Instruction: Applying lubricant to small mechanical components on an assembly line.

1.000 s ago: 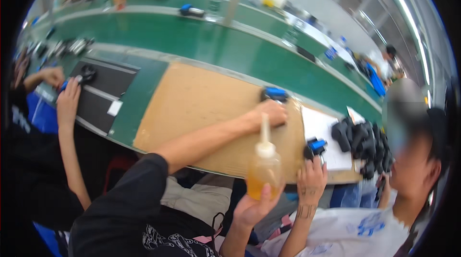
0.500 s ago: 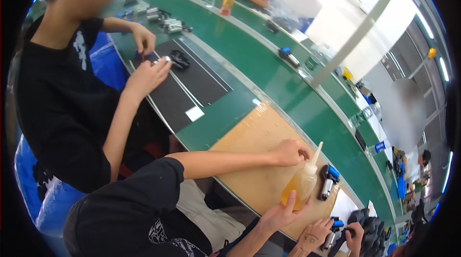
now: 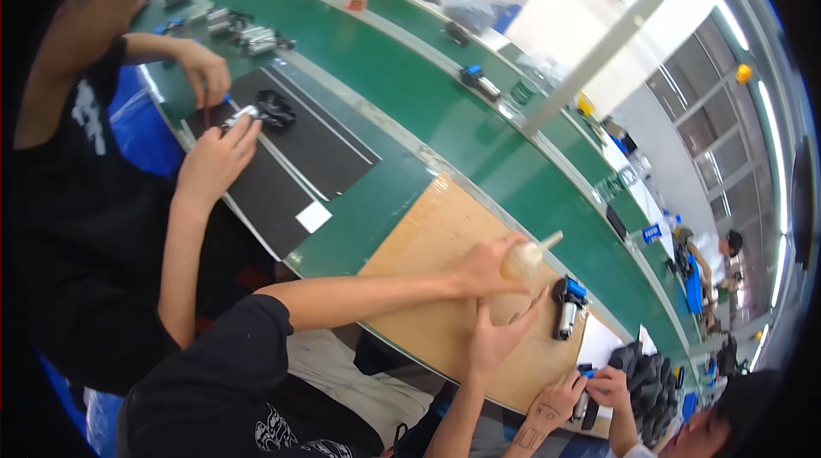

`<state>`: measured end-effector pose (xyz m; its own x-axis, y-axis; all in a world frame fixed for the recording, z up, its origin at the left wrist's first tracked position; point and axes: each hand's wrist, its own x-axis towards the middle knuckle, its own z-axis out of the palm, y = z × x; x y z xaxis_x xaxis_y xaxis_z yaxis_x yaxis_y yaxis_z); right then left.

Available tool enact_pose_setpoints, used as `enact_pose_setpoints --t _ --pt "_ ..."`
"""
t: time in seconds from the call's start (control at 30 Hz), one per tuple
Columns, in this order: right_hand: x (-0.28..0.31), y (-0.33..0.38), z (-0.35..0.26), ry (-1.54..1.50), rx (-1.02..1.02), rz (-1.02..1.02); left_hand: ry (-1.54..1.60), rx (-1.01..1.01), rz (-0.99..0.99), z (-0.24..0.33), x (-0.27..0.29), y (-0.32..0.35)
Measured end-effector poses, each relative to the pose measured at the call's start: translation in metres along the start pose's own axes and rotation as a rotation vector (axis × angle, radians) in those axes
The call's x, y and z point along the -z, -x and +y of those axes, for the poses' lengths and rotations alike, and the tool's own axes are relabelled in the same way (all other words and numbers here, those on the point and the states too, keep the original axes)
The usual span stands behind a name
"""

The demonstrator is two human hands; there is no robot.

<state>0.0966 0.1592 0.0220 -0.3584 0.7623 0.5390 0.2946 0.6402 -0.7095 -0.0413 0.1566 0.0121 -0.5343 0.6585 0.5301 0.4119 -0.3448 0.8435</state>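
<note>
In front of me is a translucent squeeze bottle [image 3: 523,260] with a long pale nozzle, tilted so that the nozzle points up and to the right. My left hand [image 3: 487,271] wraps around its upper part, just below the cap. My right hand [image 3: 500,336] is cupped around the lower body, fingers reaching along its side. The hands and some blur hide much of the bottle. A blue, black and silver device [image 3: 567,308] lies on the brown board [image 3: 419,244], just right of the bottle.
At left, a co-worker's hands [image 3: 214,150] handle a silver part over a black mat [image 3: 321,146]. Another person's hands [image 3: 560,398] work at lower right beside a pile of black parts [image 3: 646,390]. A green conveyor [image 3: 479,171] runs beyond the board. Silver devices [image 3: 248,35] sit at far left.
My left hand has moved onto the bottle and closed around its upper part. The bottle now leans farther right, and its yellow liquid is mostly hidden. The view has shifted slightly.
</note>
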Motion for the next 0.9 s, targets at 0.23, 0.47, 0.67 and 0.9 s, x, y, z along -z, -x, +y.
enact_pose_setpoints --t 0.23,0.47,0.67,0.9 --pt "-0.035 -0.011 -0.067 -0.187 0.718 -0.580 -0.108 0.044 0.001 -0.026 -0.015 -0.033" --pt "-0.095 -0.004 -0.062 0.015 0.967 -0.833 0.011 0.221 -0.249 -0.014 0.003 -0.039" --pt "-0.104 0.013 -0.055 -0.257 1.306 -0.413 -0.037 0.056 -0.213 -0.022 -0.011 -0.036" --pt "-0.110 0.020 -0.058 -0.475 1.301 -0.301 -0.098 0.098 -0.306 -0.014 -0.008 -0.038"
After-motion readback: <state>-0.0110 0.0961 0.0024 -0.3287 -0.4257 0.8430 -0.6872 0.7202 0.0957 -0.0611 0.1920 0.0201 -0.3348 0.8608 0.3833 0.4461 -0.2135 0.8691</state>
